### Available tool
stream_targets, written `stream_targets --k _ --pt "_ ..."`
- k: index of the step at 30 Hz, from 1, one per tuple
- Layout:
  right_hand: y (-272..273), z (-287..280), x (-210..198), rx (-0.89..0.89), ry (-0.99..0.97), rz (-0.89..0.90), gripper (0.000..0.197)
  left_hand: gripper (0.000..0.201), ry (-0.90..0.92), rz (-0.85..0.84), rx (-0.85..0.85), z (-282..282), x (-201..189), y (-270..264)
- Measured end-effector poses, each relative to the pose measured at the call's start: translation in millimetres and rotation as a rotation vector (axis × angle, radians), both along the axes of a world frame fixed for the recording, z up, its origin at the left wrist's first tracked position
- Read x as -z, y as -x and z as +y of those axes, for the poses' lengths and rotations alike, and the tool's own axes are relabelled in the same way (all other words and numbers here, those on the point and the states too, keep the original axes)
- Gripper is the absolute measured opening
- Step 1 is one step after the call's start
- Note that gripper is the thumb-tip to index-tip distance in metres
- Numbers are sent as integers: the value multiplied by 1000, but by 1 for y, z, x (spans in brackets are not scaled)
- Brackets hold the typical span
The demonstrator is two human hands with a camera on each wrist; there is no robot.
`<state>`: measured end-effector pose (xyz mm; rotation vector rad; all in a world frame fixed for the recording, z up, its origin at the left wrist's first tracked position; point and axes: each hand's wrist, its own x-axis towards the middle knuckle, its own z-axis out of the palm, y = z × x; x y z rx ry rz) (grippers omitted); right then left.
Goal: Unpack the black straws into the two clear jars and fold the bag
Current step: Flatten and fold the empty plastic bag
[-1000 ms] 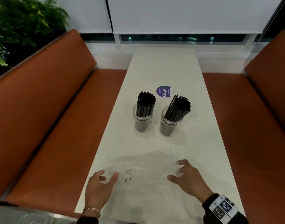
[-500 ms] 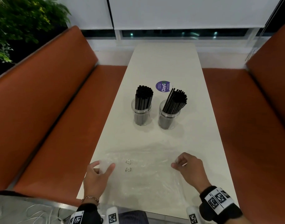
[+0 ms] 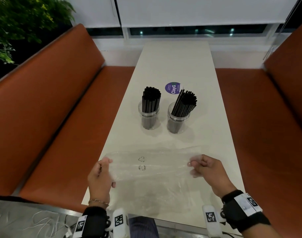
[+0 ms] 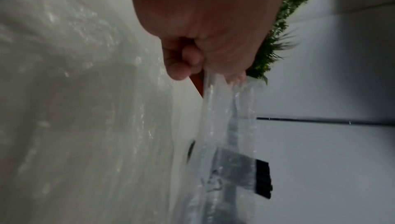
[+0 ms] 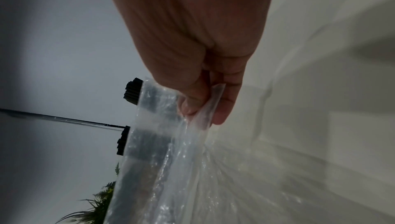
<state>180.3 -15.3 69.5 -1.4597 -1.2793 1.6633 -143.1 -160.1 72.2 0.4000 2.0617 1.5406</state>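
Note:
A clear plastic bag (image 3: 152,170) lies across the near end of the white table (image 3: 177,66), its far edge lifted. My left hand (image 3: 102,170) pinches the bag's far left corner (image 4: 215,92). My right hand (image 3: 198,166) pinches the far right corner (image 5: 205,109) between thumb and fingers. Two clear jars stand side by side beyond the bag: the left jar (image 3: 148,117) and the right jar (image 3: 177,121). Each holds a bundle of black straws (image 3: 151,98), the right bundle (image 3: 185,103) leaning right. The straw tops (image 5: 132,92) show over the bag's edge in the right wrist view.
A round purple sticker (image 3: 173,88) lies on the table just behind the jars. Orange bench seats (image 3: 61,107) run along both sides of the table. A green plant (image 3: 23,19) stands at the far left. White blinds cover the window at the back.
Both hands went from hovering open over the flat bag to pinching its far corners. The bag's far edge has risen off the table toward me.

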Motion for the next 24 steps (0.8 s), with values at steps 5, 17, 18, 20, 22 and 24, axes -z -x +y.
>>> stream_targets --k 5,17,18,20,22,24 --pt "-10 3 6 -99 48 -26 15 66 109 -58 182 1 -4 0" --pt "9 -7 -1 -196 39 -91 16 40 231 403 256 9 9 -6" --pt "13 -7 0 -125 -7 -119 19 41 227 424 235 7 10 -10" --pt "22 -5 4 -14 -79 -156 24 40 193 428 124 3 12 -11" --pt "33 -4 5 7 -120 -161 26 41 211 462 34 0 12 -7" --pt "46 0 5 6 -137 -187 31 44 270 509 -9 -1 17 -1"
